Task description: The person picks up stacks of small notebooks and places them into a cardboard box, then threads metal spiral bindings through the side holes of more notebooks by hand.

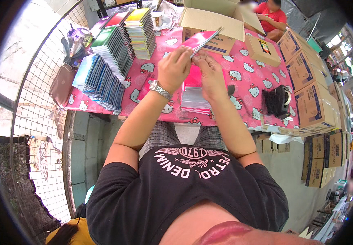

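Left of left hand (175, 67): notebook stacks (113, 51) are walling, pink tablecloth (147, 68) is leaving a lane between. Beyond both: open carton (225, 43) is blocking. Right of right hand (210, 74): tablecloth is giving passage up to tape dispenser (281, 103).

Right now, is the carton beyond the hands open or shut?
Open: the carton has its top flaps folded outward; whether anything is inside, I cannot tell.
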`<control>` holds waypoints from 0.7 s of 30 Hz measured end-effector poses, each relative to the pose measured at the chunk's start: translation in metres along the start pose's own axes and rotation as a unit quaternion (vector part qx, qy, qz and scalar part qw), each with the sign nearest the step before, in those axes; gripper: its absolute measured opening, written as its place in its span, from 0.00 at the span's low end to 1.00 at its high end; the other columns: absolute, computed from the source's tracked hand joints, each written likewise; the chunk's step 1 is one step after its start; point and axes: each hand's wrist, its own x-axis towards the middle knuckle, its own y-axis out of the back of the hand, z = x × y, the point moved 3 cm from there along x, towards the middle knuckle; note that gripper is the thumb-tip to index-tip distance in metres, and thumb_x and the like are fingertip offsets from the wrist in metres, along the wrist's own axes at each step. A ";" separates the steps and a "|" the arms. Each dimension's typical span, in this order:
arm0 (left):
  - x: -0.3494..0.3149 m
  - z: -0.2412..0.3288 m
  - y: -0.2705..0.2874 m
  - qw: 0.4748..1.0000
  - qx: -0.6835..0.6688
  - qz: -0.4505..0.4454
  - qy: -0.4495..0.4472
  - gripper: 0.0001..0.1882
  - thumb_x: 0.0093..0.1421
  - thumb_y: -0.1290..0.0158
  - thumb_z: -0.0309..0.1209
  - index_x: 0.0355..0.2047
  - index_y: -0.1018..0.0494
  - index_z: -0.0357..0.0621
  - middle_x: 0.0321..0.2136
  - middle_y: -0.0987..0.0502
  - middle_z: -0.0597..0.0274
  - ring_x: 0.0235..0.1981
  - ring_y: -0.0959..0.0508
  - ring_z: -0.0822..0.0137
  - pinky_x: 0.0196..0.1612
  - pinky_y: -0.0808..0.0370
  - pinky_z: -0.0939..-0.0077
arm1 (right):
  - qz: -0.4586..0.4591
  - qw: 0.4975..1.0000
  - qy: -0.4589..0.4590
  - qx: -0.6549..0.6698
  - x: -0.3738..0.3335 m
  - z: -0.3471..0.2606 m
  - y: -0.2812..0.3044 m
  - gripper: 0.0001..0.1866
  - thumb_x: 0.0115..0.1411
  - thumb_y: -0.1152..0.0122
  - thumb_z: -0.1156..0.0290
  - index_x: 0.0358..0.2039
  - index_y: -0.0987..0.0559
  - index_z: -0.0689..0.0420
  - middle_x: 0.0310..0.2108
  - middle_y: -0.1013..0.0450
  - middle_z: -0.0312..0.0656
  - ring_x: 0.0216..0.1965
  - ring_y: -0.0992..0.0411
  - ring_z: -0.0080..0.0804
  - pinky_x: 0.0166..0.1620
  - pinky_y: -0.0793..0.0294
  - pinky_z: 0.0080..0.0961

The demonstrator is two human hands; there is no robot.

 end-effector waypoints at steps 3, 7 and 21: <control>-0.001 -0.039 0.019 0.992 0.036 -0.023 0.117 0.12 0.53 0.43 0.24 0.40 0.23 0.46 0.34 0.21 0.57 0.32 0.20 0.56 0.35 0.22 0.67 | 0.060 0.950 0.197 -0.233 0.013 -0.013 0.040 0.11 0.59 0.38 0.67 0.40 0.18 0.55 0.49 0.28 0.47 0.54 0.33 0.37 0.58 0.37 0.34; -0.020 -0.118 0.043 0.953 0.013 -0.179 0.245 0.08 0.55 0.47 0.30 0.35 0.21 0.48 0.35 0.21 0.56 0.35 0.20 0.54 0.38 0.25 0.63 | 0.214 0.825 0.190 -0.488 0.032 0.020 0.210 0.16 0.57 0.37 0.60 0.41 0.18 0.55 0.50 0.28 0.49 0.55 0.33 0.44 0.57 0.35 0.40; -0.061 -0.121 -0.046 0.955 0.095 -0.195 0.200 0.09 0.55 0.45 0.30 0.37 0.22 0.46 0.38 0.23 0.54 0.44 0.25 0.50 0.49 0.28 0.59 | 0.172 0.750 0.146 -0.622 0.003 0.102 0.344 0.11 0.60 0.46 0.72 0.43 0.22 0.58 0.40 0.26 0.52 0.42 0.26 0.49 0.46 0.28 0.41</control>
